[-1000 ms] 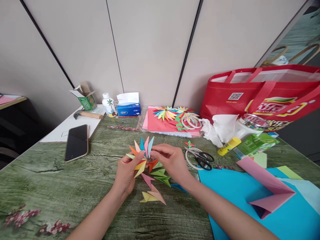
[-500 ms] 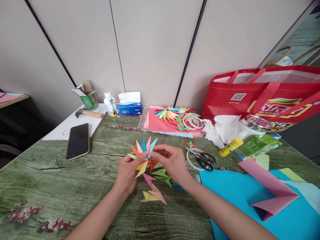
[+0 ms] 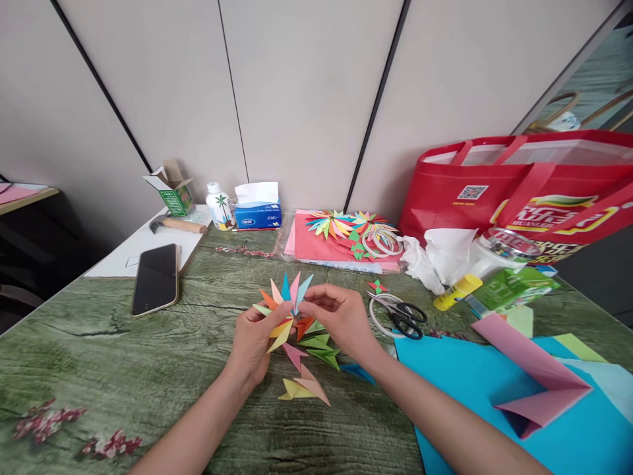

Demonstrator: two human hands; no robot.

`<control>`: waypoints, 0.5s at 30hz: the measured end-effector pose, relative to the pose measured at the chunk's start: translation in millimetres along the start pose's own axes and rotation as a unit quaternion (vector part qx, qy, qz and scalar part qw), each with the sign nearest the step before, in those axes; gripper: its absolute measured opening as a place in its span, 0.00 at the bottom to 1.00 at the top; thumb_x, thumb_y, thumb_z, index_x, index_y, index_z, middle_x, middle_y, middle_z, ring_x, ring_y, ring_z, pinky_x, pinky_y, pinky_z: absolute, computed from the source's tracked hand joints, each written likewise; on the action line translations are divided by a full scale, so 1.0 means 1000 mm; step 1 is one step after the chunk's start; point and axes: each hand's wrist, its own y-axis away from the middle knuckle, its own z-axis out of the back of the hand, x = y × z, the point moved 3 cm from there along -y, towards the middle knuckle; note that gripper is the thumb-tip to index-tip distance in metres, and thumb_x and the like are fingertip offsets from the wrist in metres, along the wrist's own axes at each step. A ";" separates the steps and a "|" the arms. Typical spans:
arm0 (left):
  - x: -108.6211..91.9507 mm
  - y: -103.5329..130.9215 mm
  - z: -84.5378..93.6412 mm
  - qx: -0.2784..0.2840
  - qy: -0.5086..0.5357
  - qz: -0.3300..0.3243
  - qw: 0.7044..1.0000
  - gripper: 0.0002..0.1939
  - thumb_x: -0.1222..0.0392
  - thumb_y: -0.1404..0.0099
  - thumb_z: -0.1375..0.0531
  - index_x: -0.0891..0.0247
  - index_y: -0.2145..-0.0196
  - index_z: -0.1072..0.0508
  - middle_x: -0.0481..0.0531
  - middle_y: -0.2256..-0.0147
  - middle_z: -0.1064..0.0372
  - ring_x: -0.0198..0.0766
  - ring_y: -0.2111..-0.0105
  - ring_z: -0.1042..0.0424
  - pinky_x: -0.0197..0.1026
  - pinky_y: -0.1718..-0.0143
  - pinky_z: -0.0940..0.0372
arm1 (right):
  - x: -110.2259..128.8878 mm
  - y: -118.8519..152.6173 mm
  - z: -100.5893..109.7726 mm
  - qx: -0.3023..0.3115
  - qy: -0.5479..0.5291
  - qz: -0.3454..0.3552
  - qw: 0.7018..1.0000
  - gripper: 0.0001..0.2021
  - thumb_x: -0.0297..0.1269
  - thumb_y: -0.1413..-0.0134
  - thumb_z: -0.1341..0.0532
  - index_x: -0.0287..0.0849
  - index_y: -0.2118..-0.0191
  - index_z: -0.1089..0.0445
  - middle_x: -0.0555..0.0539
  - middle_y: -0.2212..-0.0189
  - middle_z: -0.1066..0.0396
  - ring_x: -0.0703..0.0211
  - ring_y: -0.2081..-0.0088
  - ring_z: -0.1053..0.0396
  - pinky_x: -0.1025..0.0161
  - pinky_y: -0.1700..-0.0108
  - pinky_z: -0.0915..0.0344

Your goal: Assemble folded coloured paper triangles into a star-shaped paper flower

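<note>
Head view: left hand (image 3: 253,340) and right hand (image 3: 345,320) pinch a paper star (image 3: 295,292); red bag (image 3: 440,191) seemingly reads "HUANLE".

Green wood-grain tabletop (image 3: 198,396): white sheet (image 3: 123,247) at far-left corner, palm-print bottle (image 3: 220,208) and tissue pack (image 3: 258,216) along back edge, red tote bag (image 3: 445,178) back-right, blue paper (image 3: 455,389) toward right edge, folded paper pieces (image 3: 326,358) mid-top.

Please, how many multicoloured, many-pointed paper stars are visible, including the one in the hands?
3: the held star between left hand and right hand; the left star and right star, side by side on the red paper. More could be hidden.
</note>
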 end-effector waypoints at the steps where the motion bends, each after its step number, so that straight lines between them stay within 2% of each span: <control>1: 0.000 0.000 0.000 -0.001 0.000 -0.001 1.000 0.11 0.60 0.60 0.31 0.69 0.80 0.26 0.51 0.82 0.28 0.31 0.82 0.32 0.32 0.78 0.37 | 0.000 0.000 0.000 0.001 -0.002 0.001 1.000 0.07 0.36 0.61 0.35 0.39 0.75 0.33 0.50 0.78 0.31 0.62 0.75 0.31 0.65 0.71 0.33; 10: -0.001 0.003 -0.004 -0.007 0.038 -0.021 0.999 0.11 0.62 0.63 0.30 0.68 0.80 0.26 0.50 0.80 0.27 0.31 0.82 0.31 0.33 0.76 0.36 | -0.006 0.001 -0.005 -0.028 -0.024 0.001 0.999 0.15 0.36 0.63 0.34 0.40 0.67 0.37 0.51 0.74 0.32 0.64 0.72 0.33 0.65 0.67 0.33; 12: -0.001 0.005 -0.006 -0.005 0.037 -0.020 0.999 0.11 0.62 0.63 0.30 0.68 0.80 0.26 0.50 0.80 0.27 0.31 0.81 0.31 0.33 0.76 0.36 | -0.003 0.000 -0.005 -0.020 -0.032 -0.006 0.999 0.18 0.36 0.63 0.34 0.42 0.63 0.38 0.52 0.74 0.33 0.65 0.73 0.33 0.66 0.67 0.32; 15: -0.002 0.005 -0.006 0.000 0.029 -0.016 0.999 0.11 0.61 0.63 0.30 0.68 0.81 0.26 0.50 0.81 0.27 0.31 0.82 0.31 0.33 0.77 0.36 | 0.004 0.000 -0.003 0.022 -0.033 -0.021 0.999 0.15 0.37 0.62 0.35 0.42 0.66 0.37 0.52 0.73 0.34 0.65 0.73 0.32 0.66 0.69 0.31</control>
